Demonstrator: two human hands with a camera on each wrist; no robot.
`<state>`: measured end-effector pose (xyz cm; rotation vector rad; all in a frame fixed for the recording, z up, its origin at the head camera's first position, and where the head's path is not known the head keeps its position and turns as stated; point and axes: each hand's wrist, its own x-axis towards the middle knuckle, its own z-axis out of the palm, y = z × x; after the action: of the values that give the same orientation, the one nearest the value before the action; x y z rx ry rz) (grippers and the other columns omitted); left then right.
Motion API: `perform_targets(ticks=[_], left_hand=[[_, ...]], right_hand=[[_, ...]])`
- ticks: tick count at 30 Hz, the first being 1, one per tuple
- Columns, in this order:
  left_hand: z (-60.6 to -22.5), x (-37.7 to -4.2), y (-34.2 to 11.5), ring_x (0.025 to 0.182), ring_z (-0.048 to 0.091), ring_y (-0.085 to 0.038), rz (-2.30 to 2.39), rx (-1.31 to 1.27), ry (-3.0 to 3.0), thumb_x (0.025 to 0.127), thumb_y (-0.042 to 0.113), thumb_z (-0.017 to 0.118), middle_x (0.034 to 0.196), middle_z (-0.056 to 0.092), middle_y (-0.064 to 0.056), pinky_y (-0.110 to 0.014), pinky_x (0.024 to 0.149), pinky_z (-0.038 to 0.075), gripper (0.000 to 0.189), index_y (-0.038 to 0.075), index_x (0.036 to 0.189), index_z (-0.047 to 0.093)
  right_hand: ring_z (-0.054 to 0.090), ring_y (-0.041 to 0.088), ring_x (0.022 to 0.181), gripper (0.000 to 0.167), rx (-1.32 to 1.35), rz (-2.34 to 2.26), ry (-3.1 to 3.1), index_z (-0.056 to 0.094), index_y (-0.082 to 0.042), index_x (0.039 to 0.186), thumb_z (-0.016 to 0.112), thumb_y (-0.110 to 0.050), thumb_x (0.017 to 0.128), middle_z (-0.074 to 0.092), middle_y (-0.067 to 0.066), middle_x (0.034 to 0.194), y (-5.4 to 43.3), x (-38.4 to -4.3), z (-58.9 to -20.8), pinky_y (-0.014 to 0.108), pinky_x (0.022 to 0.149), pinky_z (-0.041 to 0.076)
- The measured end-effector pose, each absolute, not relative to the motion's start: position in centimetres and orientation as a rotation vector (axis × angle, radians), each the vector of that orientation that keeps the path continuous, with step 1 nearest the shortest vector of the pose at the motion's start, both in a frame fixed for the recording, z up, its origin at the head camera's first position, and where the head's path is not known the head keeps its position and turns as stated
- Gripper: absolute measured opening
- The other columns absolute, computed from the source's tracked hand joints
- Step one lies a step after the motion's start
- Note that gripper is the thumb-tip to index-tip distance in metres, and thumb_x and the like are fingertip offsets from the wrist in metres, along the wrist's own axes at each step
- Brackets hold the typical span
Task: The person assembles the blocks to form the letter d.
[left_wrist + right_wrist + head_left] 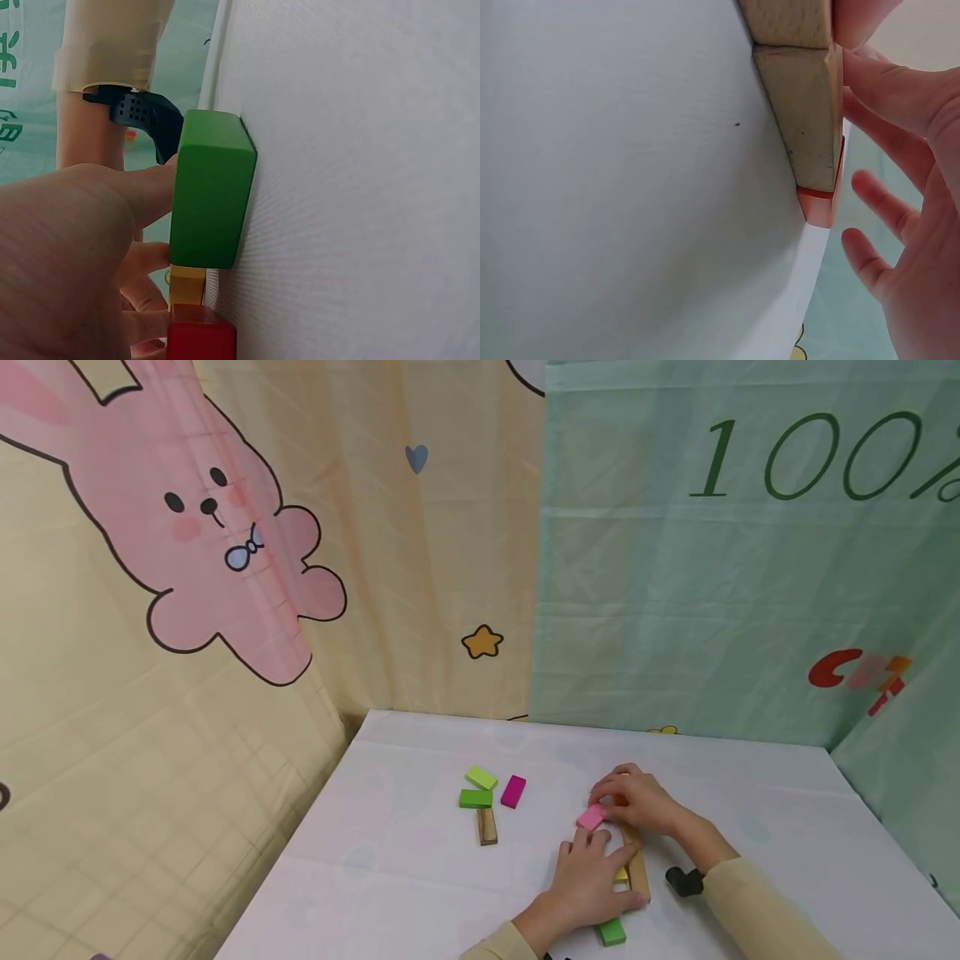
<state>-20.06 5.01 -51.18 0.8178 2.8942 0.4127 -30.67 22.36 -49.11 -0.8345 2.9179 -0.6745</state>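
In the head view, my left hand [588,881] spreads over a small block arrangement, thumb by the lower end of a line of plain wooden blocks [640,872]. My right hand [641,802] bends over the far end, fingertips beside a pink block [591,817]. A yellow block [621,876] shows partly under the left hand, and a green block [611,932] lies at the near end. Past the left hand [67,255], its wrist view shows a red block [201,335]. From the right wrist, the right thumb touches or nearly touches a wooden block [802,116]; its other fingers are extended.
Left on the white table [390,860] lie a light green block [481,777], a green block [476,799], a magenta block [513,792] and a brown wooden block [487,827]. Printed curtains [435,552] hang behind the table. A black wrist device [684,882] sits under the right forearm.
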Motion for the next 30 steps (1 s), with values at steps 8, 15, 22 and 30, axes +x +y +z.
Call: perform_targets(ticks=[8,15,22,30], left_hand=[[-51.2,-20.1,5.0,0.129,0.034,-0.018,0.386,0.837,2.912,0.086,0.075,0.056,0.148,0.041,0.007,-0.041,0.089,0.039,0.068,0.052,0.148,0.04],[-51.1,-20.1,5.0,0.125,0.034,-0.017,0.376,0.855,2.909,0.087,0.075,0.057,0.146,0.041,0.008,-0.04,0.087,0.039,0.068,0.052,0.148,0.041],[-51.2,-20.1,5.0,0.122,0.036,-0.018,0.388,0.844,2.905,0.086,0.074,0.057,0.144,0.042,0.008,-0.04,0.087,0.039,0.068,0.052,0.149,0.039],[-51.4,-20.1,5.0,0.118,0.037,-0.016,0.385,0.855,2.921,0.086,0.075,0.057,0.14,0.044,0.008,-0.037,0.083,0.038,0.069,0.051,0.148,0.041]], right_hand=[[0.046,0.021,0.1,0.022,-0.694,-0.69,2.937,0.069,-0.037,0.097,0.083,-0.026,0.085,0.055,-0.006,0.102,21.8,-30.9,-49.2,0.043,0.079,0.044],[0.048,0.019,0.094,0.026,-0.684,-0.773,2.924,0.066,-0.033,0.091,0.084,-0.016,0.083,0.056,-0.007,0.095,21.5,-31.3,-49.2,0.036,0.077,0.046],[0.051,0.021,0.089,0.025,-0.664,-0.917,2.841,0.067,-0.027,0.089,0.082,-0.008,0.083,0.06,-0.007,0.089,21.3,-31.2,-48.7,0.036,0.073,0.047],[0.058,0.02,0.09,0.021,-0.651,-1.135,2.737,0.069,-0.025,0.095,0.076,-0.007,0.088,0.066,-0.008,0.094,21.1,-30.9,-48.4,0.039,0.083,0.052]])
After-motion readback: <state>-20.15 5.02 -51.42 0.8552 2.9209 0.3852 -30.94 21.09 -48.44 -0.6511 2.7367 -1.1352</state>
